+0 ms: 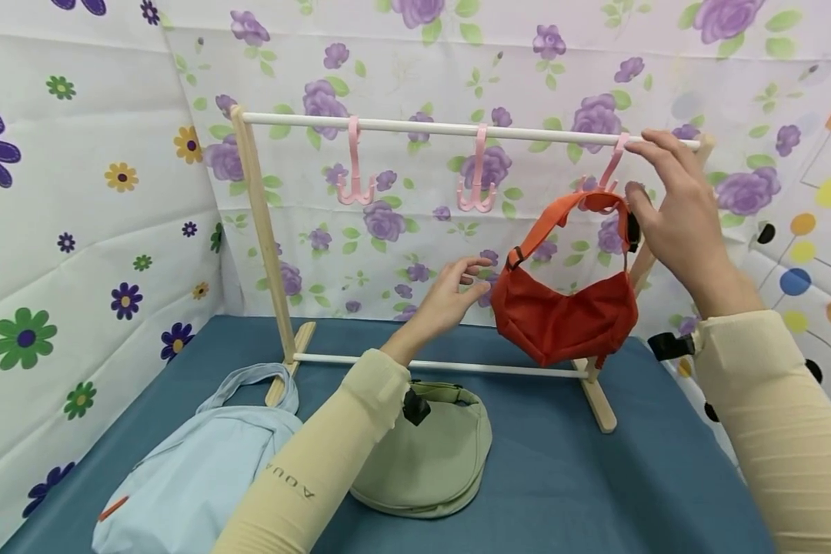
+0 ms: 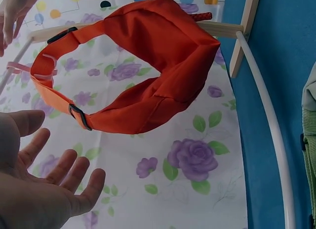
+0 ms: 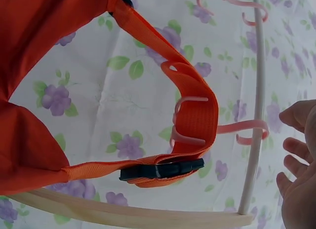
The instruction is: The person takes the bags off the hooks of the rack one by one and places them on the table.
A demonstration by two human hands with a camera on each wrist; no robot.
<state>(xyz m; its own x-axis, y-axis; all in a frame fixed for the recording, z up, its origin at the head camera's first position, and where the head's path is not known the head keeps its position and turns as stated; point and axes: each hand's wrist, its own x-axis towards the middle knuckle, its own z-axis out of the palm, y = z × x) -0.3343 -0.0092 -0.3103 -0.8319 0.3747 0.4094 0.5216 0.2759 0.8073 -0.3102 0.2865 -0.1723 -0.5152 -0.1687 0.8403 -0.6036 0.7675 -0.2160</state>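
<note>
A red-orange shoulder bag (image 1: 564, 315) hangs by its orange strap (image 3: 197, 115) from the right-hand pink hook (image 3: 242, 125) on the white rail. In the head view my right hand (image 1: 682, 211) is beside that hook, its fingertips near the rail; the right wrist view shows its fingers apart from the hook, with nothing held. My left hand (image 1: 450, 296) is just left of the bag with fingers spread. Seen from the left wrist, that left hand (image 2: 54, 174) is palm up below the strap and holds nothing.
Two more pink hooks, one at the left (image 1: 355, 173) and one in the middle (image 1: 480, 177), hang from the white rail (image 1: 402, 125) of a wooden stand. On the blue cloth lie a light blue backpack (image 1: 201, 469) and an olive green bag (image 1: 436, 454). Patterned sheets surround the table.
</note>
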